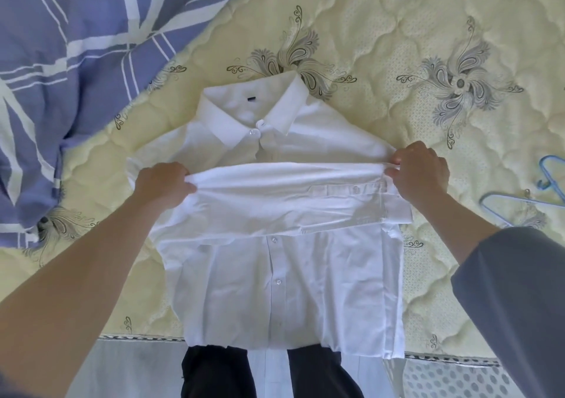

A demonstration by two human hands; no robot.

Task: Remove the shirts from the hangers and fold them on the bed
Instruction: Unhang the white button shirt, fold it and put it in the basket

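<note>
A white button-up shirt (pixel 275 281) lies front up on the cream quilted mattress (pixel 382 30), collar pointing away from me. Its hem hangs over the near edge of the bed. A sleeve is folded across the chest as a horizontal band, cuff toward the right. My left hand (pixel 163 183) grips the left end of that band. My right hand (pixel 420 169) pinches the right end near the shoulder. Both hands hold the fabric slightly raised and stretched between them.
A blue duvet with white stripes (pixel 61 76) is bunched at the upper left of the bed. Light blue plastic hangers (pixel 550 183) lie at the right edge. My dark trousers (pixel 214 373) show below the mattress edge.
</note>
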